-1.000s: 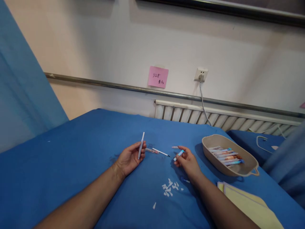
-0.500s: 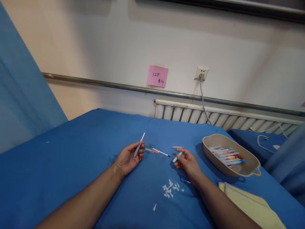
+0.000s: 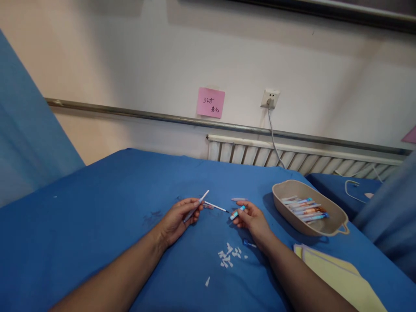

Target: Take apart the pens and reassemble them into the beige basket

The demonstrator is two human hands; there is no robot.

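Note:
My left hand (image 3: 175, 222) is closed round a greyish pen barrel (image 3: 191, 213), its white end slanting up past the fingertips. In my right hand (image 3: 255, 222) a short light-blue and white pen part (image 3: 237, 212) is pinched between thumb and fingers. On the blue sheet between the hands lies a white pen refill (image 3: 217, 207) with a dark tip; a small patterned piece beside it is partly hidden by my left fingers. A pale pen tube (image 3: 239, 199) rests just beyond my right hand. Near my right wrist is a dark-blue and white piece (image 3: 249, 244).
Several small white plastic tips (image 3: 227, 255) lie in a pile, one tip (image 3: 207, 281) apart. A beige basket (image 3: 279, 199) at the right holds several pens (image 3: 307, 210). Yellow cloths (image 3: 338, 273) lie before it. A radiator (image 3: 247, 151) and a pink note (image 3: 210, 102) are behind.
My left hand has turned and closed more round the pen barrel, which now tilts further right. My right hand still holds the blue and white part. The view has shifted slightly.

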